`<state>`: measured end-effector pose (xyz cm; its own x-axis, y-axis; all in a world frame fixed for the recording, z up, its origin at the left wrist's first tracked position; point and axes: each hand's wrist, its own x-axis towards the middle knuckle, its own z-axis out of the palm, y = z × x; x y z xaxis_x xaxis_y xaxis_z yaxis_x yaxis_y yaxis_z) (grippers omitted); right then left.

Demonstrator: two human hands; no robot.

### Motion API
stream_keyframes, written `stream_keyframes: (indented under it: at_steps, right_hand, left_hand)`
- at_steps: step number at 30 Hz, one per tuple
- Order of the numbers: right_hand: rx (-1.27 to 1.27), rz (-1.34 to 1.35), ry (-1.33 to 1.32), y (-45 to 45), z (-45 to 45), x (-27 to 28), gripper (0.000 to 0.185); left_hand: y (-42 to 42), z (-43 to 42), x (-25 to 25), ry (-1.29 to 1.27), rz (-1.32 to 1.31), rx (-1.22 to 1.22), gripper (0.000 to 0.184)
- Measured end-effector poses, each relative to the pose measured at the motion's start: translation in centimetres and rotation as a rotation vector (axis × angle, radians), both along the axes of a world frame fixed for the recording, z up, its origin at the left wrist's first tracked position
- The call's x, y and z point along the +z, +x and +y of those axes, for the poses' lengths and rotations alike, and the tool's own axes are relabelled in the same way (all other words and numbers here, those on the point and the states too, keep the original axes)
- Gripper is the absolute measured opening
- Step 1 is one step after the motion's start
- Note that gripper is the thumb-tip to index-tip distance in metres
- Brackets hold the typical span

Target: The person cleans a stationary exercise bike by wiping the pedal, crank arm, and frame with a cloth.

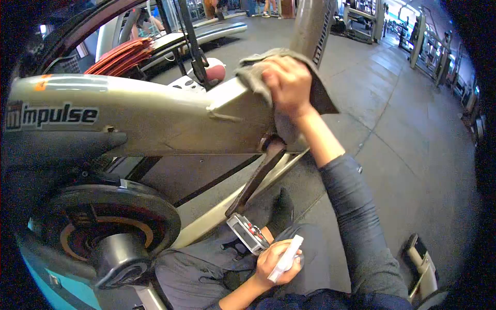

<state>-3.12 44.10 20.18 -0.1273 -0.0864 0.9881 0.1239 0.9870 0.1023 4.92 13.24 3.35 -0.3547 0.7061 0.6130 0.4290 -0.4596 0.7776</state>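
Observation:
A grey cloth (252, 77) is bunched under my right hand (289, 85), whose fingers press it against the upper frame of an exercise bike (170, 116) marked "impulse". Low in the view, my left hand (279, 262) has its fingers wrapped round a white object (285, 259), which looks like a spray bottle's top; its lower part is hidden. Just left of that hand is the bike's pedal (248, 233), at the end of a dark crank arm (258, 175).
The round flywheel (111, 222) fills the lower left. Orange mats (121, 57) lie behind the frame, near a pink and white ball (214, 71). Weight machines (361, 18) stand at the back on the grey floor (392, 129). People's legs show far off.

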Motion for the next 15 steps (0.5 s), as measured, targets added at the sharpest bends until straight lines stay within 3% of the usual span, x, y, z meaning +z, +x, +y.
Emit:
stream_keyframes:
  at_steps: [1,2,4,5,11,15]
  right_hand:
    - [-0.024,-0.017,0.033,-0.6,-1.9,0.0,0.02]
    - [0.018,-0.106,-0.044,-0.8,-4.7,-0.1,0.032]
    - [-0.012,-0.126,-0.058,-2.4,-9.4,-0.8,0.029]
    - [0.023,0.031,-0.09,-3.5,-10.7,-1.0,0.028]
    - [0.095,-0.09,0.056,-2.2,-8.7,-0.7,0.031]
    - [0.031,-0.145,0.01,-0.7,-4.5,-1.4,0.028]
  left_hand:
    - [-0.1,0.1,0.0,0.014,-0.002,0.005,0.037]
    - [-0.3,0.1,0.0,0.002,0.054,-0.006,0.037]
    - [-0.3,-0.1,0.2,-0.009,0.112,-0.015,0.037]
    - [-0.3,-0.2,0.3,-0.016,0.113,-0.007,0.036]
    - [-0.6,-0.8,0.7,0.001,0.106,-0.01,0.034]
    - [-0.5,-0.6,0.4,0.013,0.048,-0.037,0.034]
